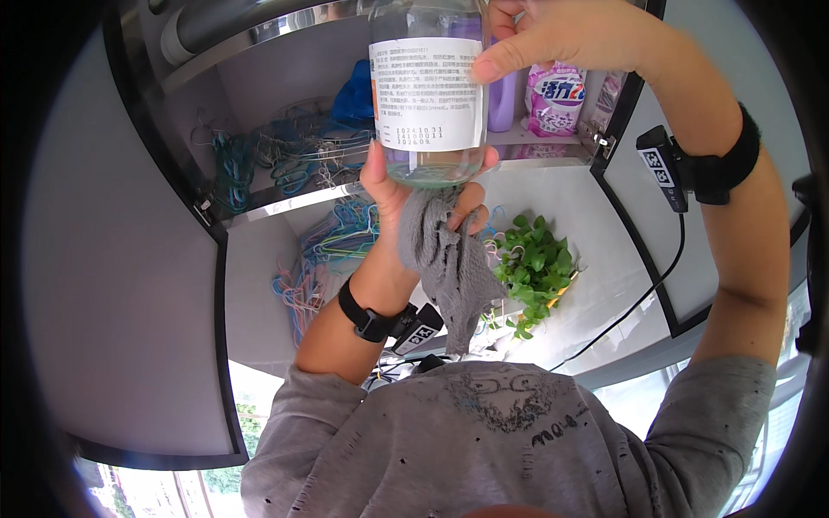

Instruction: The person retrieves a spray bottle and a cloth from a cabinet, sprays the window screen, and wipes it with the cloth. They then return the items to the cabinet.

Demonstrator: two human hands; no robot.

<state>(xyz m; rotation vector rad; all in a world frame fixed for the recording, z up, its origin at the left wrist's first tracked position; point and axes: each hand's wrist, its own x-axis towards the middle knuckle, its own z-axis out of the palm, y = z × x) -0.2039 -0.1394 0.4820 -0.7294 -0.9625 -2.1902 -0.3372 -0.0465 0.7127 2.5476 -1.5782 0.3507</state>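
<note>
A clear bottle (427,97) with a white printed label and some liquid low inside is held up before an opened cupboard. My left hand (395,188) supports it from below, fingers around its base, and also grips a grey cloth (453,259) that hangs down. My right hand (518,48) holds the bottle's upper right side, with the thumb on the label edge; its other fingers are partly hidden behind the bottle. The bottle's top is cut off by the picture's edge.
The cupboard shelf (291,197) holds wire hangers (233,168), a blue bag (356,97), a purple bottle (500,103) and a detergent bag (556,100). Opened doors (129,291) stand at both sides. Below are more hangers (343,236) and a leafy plant (534,265). A cable (647,294) hangs from the right wrist device.
</note>
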